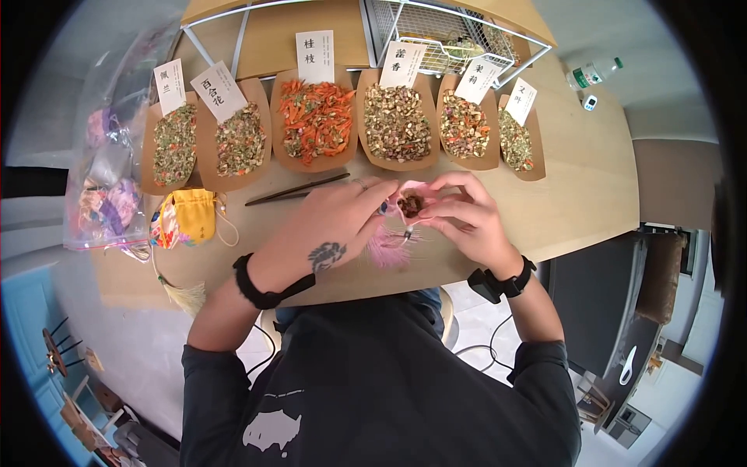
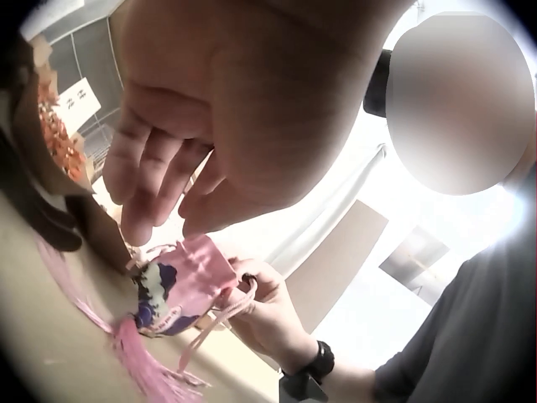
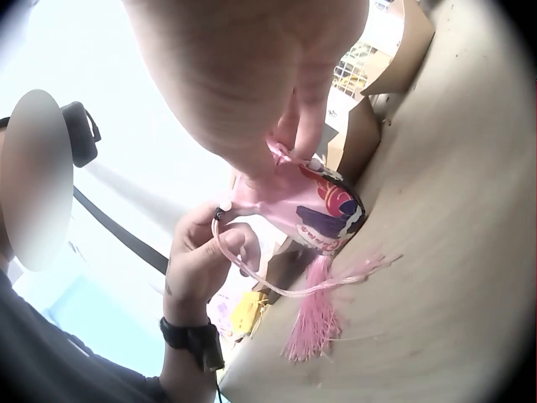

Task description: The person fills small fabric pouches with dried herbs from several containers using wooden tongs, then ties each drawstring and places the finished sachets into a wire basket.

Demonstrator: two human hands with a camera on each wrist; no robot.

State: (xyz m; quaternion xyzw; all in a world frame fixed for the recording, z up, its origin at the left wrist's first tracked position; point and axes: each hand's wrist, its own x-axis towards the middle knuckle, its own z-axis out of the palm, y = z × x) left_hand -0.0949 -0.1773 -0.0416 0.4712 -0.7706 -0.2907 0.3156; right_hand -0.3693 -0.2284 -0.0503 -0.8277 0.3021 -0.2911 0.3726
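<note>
A small pink drawstring pouch (image 2: 197,273) with a printed pattern is held upright between both hands, a pink tassel (image 3: 315,315) hanging below it. Its mouth is spread, and brown dried bits (image 1: 410,205) show inside. My left hand (image 1: 331,226) pinches the rim on the left, fingers close together. On the other side, my right hand (image 1: 467,214) grips the rim between thumb and fingers. A pink cord (image 3: 264,281) with a dark bead loops from the pouch beside the hands. Dark tweezers (image 1: 296,189) lie on the table just beyond my left hand.
Several cardboard trays of dried herbs, including an orange-red one (image 1: 315,117), line the table's back with label cards. A yellow pouch (image 1: 191,218) and a clear plastic bag (image 1: 109,183) lie at left. A wire rack (image 1: 443,39) stands behind; a bottle (image 1: 595,74) is at right.
</note>
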